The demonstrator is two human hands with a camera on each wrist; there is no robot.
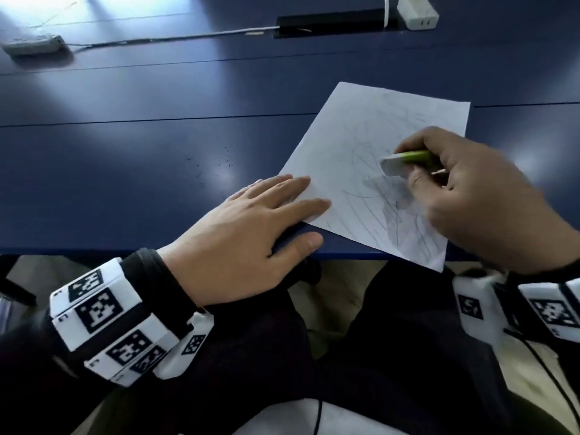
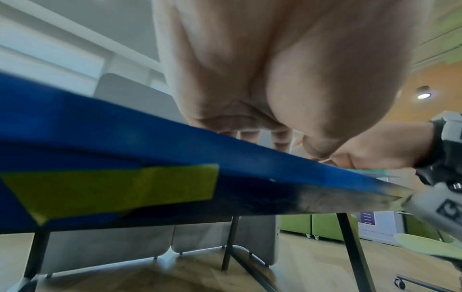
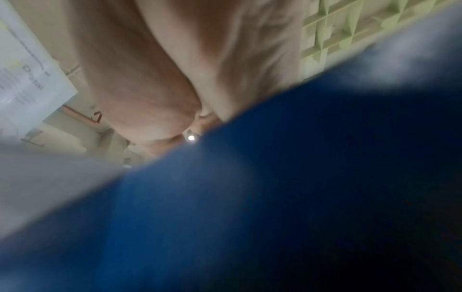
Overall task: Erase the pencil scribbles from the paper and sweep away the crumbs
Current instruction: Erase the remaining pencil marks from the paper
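Left of the paper [image 1: 370,171] the blue bench [image 1: 141,171] lies open, save for a thin scatter of eraser crumbs [image 1: 219,160]. At the far edge a cable [image 1: 163,39], a grey device [image 1: 33,45], a dark cable slot [image 1: 335,25] and a white charger [image 1: 416,12] stand in the way. Both hands [image 1: 248,233] [image 1: 470,199] cover the paper's near edges.

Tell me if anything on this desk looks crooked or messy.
The paper lies skewed, its near corner poking past the table edge. Dark specks are scattered on the blue top beside it. Scribbles remain where the right hand rubs the eraser.
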